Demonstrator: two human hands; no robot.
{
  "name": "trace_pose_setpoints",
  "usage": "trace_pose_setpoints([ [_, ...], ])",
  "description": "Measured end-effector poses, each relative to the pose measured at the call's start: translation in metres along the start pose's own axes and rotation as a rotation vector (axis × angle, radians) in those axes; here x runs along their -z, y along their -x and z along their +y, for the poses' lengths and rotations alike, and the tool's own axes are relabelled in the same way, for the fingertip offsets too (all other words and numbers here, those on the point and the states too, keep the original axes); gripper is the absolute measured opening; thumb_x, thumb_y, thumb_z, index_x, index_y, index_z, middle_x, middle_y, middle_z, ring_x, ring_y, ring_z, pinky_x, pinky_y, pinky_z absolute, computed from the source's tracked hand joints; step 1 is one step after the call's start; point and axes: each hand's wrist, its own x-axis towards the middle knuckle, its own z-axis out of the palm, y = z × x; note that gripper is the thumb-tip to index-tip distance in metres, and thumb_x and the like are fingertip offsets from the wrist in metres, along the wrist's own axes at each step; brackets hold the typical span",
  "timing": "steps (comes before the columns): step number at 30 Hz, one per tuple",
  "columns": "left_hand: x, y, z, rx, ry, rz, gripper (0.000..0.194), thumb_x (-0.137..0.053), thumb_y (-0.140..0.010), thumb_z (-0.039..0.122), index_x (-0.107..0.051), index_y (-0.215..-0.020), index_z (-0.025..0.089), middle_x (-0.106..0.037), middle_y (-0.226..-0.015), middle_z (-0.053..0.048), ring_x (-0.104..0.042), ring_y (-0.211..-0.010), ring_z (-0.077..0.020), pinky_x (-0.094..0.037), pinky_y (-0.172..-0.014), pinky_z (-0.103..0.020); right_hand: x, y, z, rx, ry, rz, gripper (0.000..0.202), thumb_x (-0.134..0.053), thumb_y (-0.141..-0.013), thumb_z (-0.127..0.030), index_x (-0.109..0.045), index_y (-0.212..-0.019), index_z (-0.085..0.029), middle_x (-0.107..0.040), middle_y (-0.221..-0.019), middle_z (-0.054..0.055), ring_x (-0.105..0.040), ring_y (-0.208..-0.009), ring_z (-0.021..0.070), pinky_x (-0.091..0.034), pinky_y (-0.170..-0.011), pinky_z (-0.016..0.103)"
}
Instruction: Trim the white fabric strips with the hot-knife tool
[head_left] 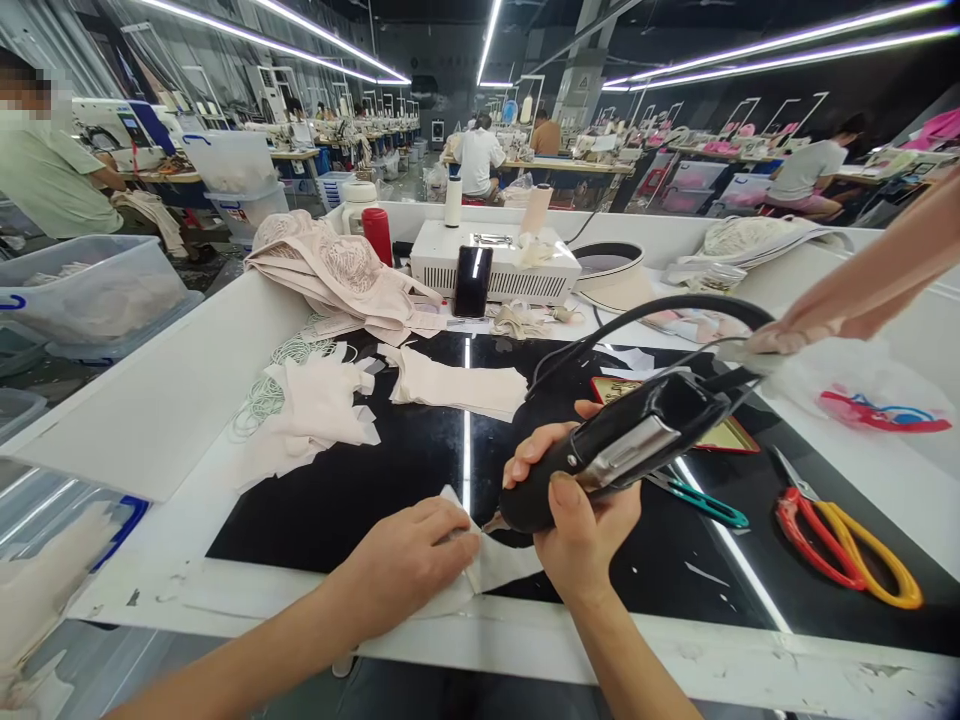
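My right hand (581, 520) is wrapped round a black handheld electric tool (622, 450), whose metal tip points left toward a piece of pale fabric (506, 562). My left hand (412, 560) presses on that fabric at the front edge of the black work surface (315, 530), fingers together, close to the tip. Beyond my hands lies a stack of cut pale pieces (457, 383). More pale pieces (322, 405) rest at the left on tangled green cord (259, 400). From the tool's rear a black cable (637, 310) loops up to the right.
Red-and-orange scissors (847, 540) and teal-handled snips (705, 500) lie at the right. Lace fabric (337, 265), a red bottle (376, 237), a phone (472, 282) and a white box (491, 265) stand behind. A person (52, 160) is at the far left; others sit farther back.
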Motion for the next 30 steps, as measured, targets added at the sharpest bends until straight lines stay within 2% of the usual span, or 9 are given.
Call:
trace_pose_setpoints([
  [7,0.0,0.003,0.002,0.006,-0.004,0.002,0.016,-0.055,-0.101,0.011,-0.066,-0.111,0.017,-0.067,-0.108,-0.007,-0.067,-0.1,-0.0194,-0.064,-0.085,-0.031,0.0,0.002,0.002,-0.02,0.052,-0.006,0.04,-0.074,-0.091,-0.029,-0.055,-0.126,-0.028,-0.066,-0.085,-0.003,-0.064,-0.062,0.013,-0.058,-0.057,0.031],
  [12,0.001,0.003,0.001,-0.008,-0.004,0.014,0.016,-0.055,-0.1,0.01,-0.065,-0.111,0.017,-0.066,-0.109,-0.007,-0.067,-0.103,-0.0205,-0.064,-0.087,-0.032,0.005,0.002,-0.009,-0.008,0.038,0.012,0.044,-0.075,-0.09,-0.03,-0.056,-0.129,-0.028,-0.066,-0.085,-0.003,-0.064,-0.063,0.0138,-0.057,-0.055,0.03],
  [19,0.002,0.004,0.001,0.001,0.001,-0.014,0.018,-0.054,-0.1,0.008,-0.064,-0.113,0.016,-0.065,-0.112,-0.009,-0.066,-0.103,-0.0224,-0.064,-0.082,-0.033,0.019,0.006,-0.022,0.013,0.075,0.018,0.044,-0.077,-0.088,-0.033,-0.058,-0.127,-0.029,-0.066,-0.083,-0.002,-0.063,-0.063,0.0141,-0.057,-0.054,0.03],
  [22,0.003,0.003,0.002,-0.003,-0.007,-0.019,0.018,-0.054,-0.101,0.007,-0.064,-0.112,0.016,-0.066,-0.111,-0.007,-0.064,-0.103,-0.022,-0.063,-0.093,-0.039,0.025,0.008,-0.025,0.02,0.102,0.032,0.045,-0.078,-0.087,-0.034,-0.057,-0.127,-0.029,-0.065,-0.082,-0.003,-0.063,-0.062,0.0144,-0.057,-0.053,0.03],
  [24,0.004,0.001,0.005,-0.004,-0.019,-0.017,0.019,-0.052,-0.101,0.005,-0.064,-0.111,0.015,-0.066,-0.11,-0.006,-0.064,-0.102,-0.0206,-0.057,-0.108,-0.047,0.027,0.009,-0.027,0.019,0.107,0.037,0.046,-0.078,-0.086,-0.035,-0.057,-0.127,-0.028,-0.064,-0.082,-0.002,-0.063,-0.062,0.0146,-0.057,-0.054,0.031],
  [26,0.004,-0.003,0.009,-0.003,-0.027,0.001,0.02,-0.05,-0.101,0.004,-0.064,-0.111,0.014,-0.066,-0.109,-0.006,-0.064,-0.103,-0.0196,-0.051,-0.116,-0.049,0.029,0.009,-0.029,0.014,0.109,0.048,0.046,-0.079,-0.086,-0.036,-0.058,-0.126,-0.028,-0.065,-0.082,-0.002,-0.063,-0.062,0.0147,-0.057,-0.054,0.031],
  [30,0.001,-0.013,0.024,0.013,-0.026,0.057,0.017,-0.049,-0.104,0.008,-0.062,-0.113,0.012,-0.066,-0.107,-0.008,-0.065,-0.103,-0.0202,-0.061,-0.097,-0.036,0.033,0.008,-0.031,0.037,0.106,0.064,0.045,-0.079,-0.086,-0.032,-0.058,-0.126,-0.028,-0.065,-0.082,-0.002,-0.063,-0.063,0.0145,-0.057,-0.054,0.03],
])
